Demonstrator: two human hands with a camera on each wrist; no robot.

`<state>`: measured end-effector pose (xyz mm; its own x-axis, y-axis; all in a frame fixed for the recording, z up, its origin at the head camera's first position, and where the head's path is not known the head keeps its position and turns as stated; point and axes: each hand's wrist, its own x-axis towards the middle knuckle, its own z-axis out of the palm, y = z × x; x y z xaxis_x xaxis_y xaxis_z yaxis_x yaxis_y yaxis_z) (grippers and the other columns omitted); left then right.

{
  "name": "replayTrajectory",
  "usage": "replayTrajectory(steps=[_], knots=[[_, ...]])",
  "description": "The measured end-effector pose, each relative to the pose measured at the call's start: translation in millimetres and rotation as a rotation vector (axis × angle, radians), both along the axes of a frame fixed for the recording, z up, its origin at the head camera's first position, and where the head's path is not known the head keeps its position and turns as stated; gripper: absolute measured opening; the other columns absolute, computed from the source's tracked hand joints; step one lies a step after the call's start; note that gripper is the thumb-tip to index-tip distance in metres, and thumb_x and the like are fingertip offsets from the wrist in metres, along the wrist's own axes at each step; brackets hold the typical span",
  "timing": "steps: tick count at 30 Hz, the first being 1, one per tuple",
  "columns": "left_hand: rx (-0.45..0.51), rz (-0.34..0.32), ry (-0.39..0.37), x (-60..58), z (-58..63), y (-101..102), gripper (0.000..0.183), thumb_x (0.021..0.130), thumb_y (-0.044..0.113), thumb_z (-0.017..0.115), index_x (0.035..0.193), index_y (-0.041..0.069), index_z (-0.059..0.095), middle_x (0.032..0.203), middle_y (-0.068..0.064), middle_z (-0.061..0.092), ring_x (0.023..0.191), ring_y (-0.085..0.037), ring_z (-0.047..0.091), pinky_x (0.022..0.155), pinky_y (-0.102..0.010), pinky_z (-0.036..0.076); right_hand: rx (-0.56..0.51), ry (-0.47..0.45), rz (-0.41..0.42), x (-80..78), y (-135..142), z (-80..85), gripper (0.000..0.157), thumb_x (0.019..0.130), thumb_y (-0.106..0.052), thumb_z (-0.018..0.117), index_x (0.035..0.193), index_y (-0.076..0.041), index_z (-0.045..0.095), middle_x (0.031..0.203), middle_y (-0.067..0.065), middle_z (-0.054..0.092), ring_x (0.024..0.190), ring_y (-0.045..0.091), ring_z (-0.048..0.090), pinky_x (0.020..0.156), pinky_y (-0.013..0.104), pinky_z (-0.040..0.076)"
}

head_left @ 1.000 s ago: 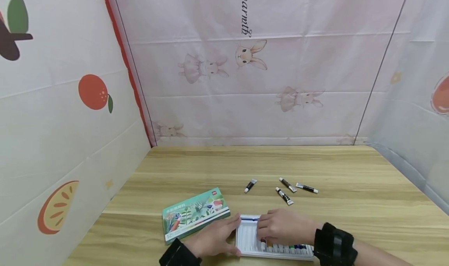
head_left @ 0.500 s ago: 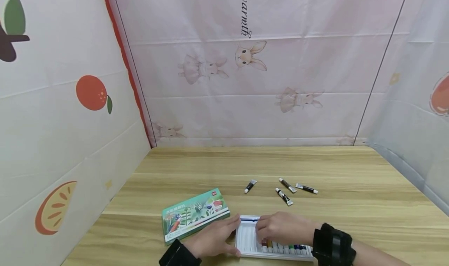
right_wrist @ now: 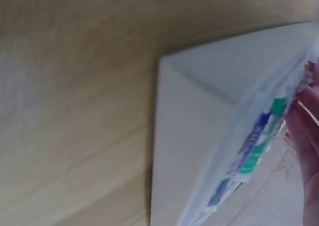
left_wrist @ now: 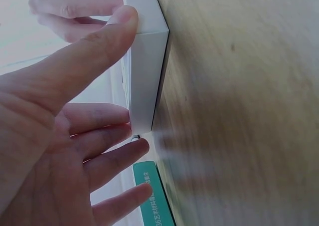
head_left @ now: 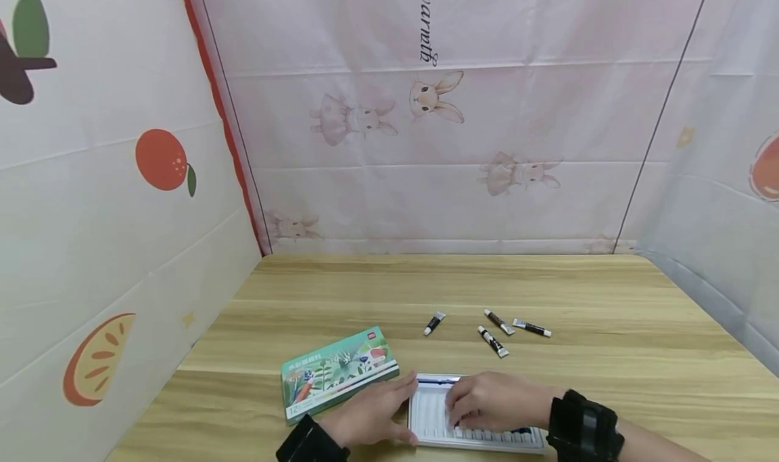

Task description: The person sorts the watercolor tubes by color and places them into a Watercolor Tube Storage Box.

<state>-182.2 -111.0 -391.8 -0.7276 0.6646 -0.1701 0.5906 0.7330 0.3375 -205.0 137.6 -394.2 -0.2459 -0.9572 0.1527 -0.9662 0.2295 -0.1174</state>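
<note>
In the head view, a white tray (head_left: 430,411) lies near the table's front, with a row of small paint tubes in its near right part. My left hand (head_left: 371,411) braces the tray's left end, thumb at the near corner and fairly straight fingers at the far one. Over the tray, my right hand (head_left: 493,401) bends its fingers down onto the row and pinches a paint tube, mostly hidden beneath them. Green and blue-labelled paint tubes (right_wrist: 264,136) show beside the fingers in the right wrist view. A thin dark blue stick (head_left: 433,382) lies along the tray's far edge.
A green illustrated box (head_left: 341,373) lies slanted left of the tray, close to my left hand. Several loose black-and-white paint tubes (head_left: 493,341) lie beyond the tray on the wooden table (head_left: 365,286). Printed cloth walls (head_left: 377,198) enclose the back and sides.
My right hand has shifted slightly towards the tray's near side and now covers reddish and orange tubes that showed earlier. My left hand, the box and the loose tubes stay put.
</note>
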Motion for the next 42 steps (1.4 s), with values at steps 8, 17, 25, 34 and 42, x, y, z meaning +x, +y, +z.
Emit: replayTrajectory(steps=[8,17,25,34,42], knots=[[-0.007,0.014,0.001,-0.1,1.8,1,0.081,0.078,0.047,0.066,0.142,0.003,0.042,0.152,-0.016,0.041,0.137,-0.024,0.042,0.112,-0.039,0.043,0.000,-0.030,0.000,1.4,-1,0.2,0.022,0.091,-0.025,0.058,0.102,-0.017,0.076,0.105,0.000,0.074,0.099,0.005,0.065,0.083,0.020,0.058],[-0.016,0.035,-0.014,-2.1,1.7,1,0.081,0.078,0.047,0.067,0.142,0.005,0.042,0.154,-0.013,0.040,0.138,-0.024,0.040,0.113,-0.040,0.042,0.095,-0.067,-0.067,5.0,-9,5.3,0.019,0.089,-0.021,0.062,0.102,-0.018,0.075,0.101,-0.004,0.070,0.093,0.000,0.062,0.080,0.017,0.058],[-0.021,0.040,-0.022,-1.8,-0.1,2,0.082,0.078,0.048,0.066,0.143,0.005,0.041,0.154,-0.014,0.039,0.139,-0.024,0.040,0.113,-0.040,0.041,0.088,-0.154,-0.089,3.5,-7,1.6,0.016,0.091,-0.021,0.059,0.101,-0.018,0.071,0.103,-0.003,0.069,0.091,-0.001,0.059,0.079,0.017,0.057],[-0.014,0.011,0.002,-1.0,1.9,1,0.081,0.078,0.047,0.067,0.142,0.004,0.042,0.153,-0.015,0.041,0.137,-0.025,0.041,0.112,-0.039,0.043,-0.075,-0.060,-0.227,-13.8,9,11.4,0.017,0.086,-0.013,0.063,0.101,-0.012,0.071,0.113,0.011,0.070,0.097,0.018,0.067,0.080,0.030,0.061],[-0.003,0.023,-0.021,-3.1,-0.1,0,0.083,0.078,0.048,0.066,0.143,0.004,0.039,0.154,-0.015,0.038,0.139,-0.025,0.038,0.113,-0.039,0.042,-0.052,0.160,-0.480,-77.0,56,8.9,0.019,0.081,0.007,0.060,0.095,-0.002,0.069,0.102,0.019,0.067,0.084,0.028,0.067,0.068,0.036,0.060]])
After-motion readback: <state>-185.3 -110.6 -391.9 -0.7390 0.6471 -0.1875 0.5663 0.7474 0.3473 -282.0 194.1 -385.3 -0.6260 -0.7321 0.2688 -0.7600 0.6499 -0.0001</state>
